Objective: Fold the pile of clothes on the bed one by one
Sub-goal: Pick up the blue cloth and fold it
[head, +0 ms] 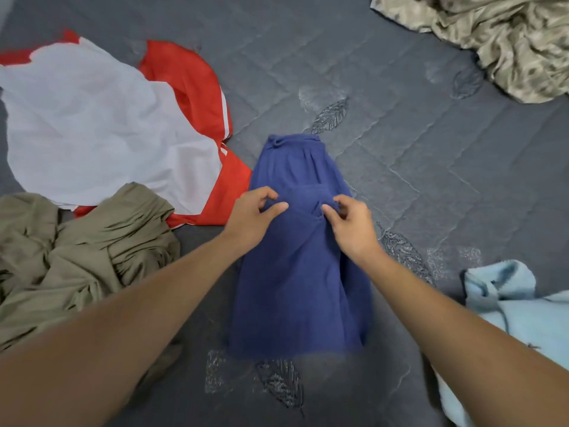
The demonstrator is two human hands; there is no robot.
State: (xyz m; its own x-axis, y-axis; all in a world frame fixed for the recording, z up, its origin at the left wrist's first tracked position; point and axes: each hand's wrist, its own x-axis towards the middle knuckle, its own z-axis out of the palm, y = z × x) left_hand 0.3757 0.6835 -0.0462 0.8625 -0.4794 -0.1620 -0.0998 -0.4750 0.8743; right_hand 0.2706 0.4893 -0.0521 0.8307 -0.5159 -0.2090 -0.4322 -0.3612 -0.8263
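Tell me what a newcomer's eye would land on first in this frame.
First, the dark blue garment laid lengthwise in the middle of the grey quilted bed, with the left hand and right hand pinching a fold across it. Next, the white and red garment spread at upper left. Around the edges lie an olive heap at left, a light blue fleece at lower right and a crumpled beige cloth at upper right.

A garment is laid at frame centre on the bed; other clothes are placed upper left, lower left, upper right and lower right.
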